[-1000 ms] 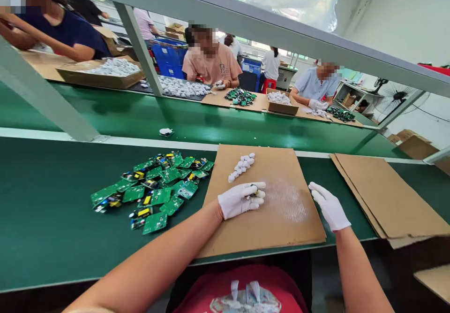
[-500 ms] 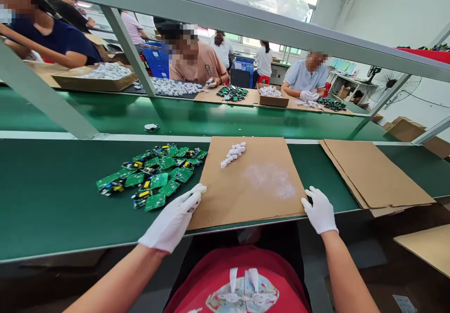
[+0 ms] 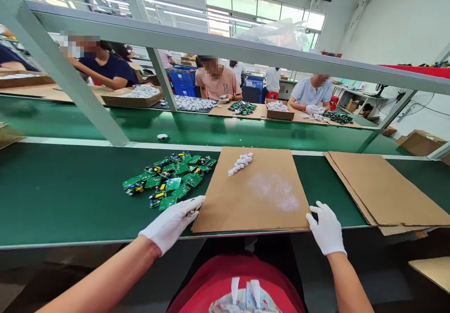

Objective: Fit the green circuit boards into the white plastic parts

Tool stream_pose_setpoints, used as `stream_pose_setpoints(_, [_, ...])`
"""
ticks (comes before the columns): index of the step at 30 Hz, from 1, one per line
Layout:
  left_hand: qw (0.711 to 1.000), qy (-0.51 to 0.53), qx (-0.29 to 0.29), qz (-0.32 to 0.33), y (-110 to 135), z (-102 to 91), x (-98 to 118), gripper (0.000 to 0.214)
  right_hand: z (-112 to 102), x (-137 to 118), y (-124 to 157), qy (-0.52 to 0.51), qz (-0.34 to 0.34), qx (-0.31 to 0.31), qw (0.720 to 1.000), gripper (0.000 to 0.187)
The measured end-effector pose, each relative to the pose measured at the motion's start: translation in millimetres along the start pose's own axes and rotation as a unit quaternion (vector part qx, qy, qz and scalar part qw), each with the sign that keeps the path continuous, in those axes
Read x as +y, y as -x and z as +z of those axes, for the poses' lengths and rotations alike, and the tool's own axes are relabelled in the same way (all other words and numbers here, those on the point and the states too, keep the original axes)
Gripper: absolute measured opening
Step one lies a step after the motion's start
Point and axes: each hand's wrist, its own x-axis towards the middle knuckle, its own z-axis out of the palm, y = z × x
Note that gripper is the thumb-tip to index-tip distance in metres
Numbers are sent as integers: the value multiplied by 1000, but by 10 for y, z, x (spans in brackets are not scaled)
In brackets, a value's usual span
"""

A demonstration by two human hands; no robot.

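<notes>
Left hand (image 3: pixel 175 223) sits at 8 o'clock of cardboard sheet (image 3: pixel 255 212), pressed together, can't tell if gripping; right hand (image 3: pixel 325 228), loosely spread, at 4; circuit boards (image 3: pixel 181 168) at 10.

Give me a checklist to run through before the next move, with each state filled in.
1. Left hand at the cardboard's left edge: ok.
2. Right hand at its right edge: ok.
3. Left hand free of small parts: cannot tell; something dark shows by its fingers.
4. Cardboard bare: not ok; white pieces lie on it.
5. Boards left of it: ok.
</notes>
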Motion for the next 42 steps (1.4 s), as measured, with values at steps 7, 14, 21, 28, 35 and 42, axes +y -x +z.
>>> stream_pose_setpoints(7, [984,-7,-164,-73,252,284,-162,25,49,86,277,-104,128,212,963,68])
stream_pose_setpoints(14, [905,-93,-406,-83,342,858,-493,30,227,-116,644,-391,341,115,847,81])
stream_pose_setpoints(21, [873,-393,-160,241,-968,1329,324,39,371,124,547,-158,164,138,964,67])
stream_pose_setpoints(28, [860,-472,-77,180,-1697,1271,572,37,421,105,322,-12,34,87,996,69])
stream_pose_setpoints(35, [898,-397,-176,69,-1515,1135,465,33,39,158,116,-24,101,4,995,74])
stream_pose_setpoints(42, [919,-240,-304,-68,-899,841,289,37,-94,528,-520,-22,157,-119,980,81])
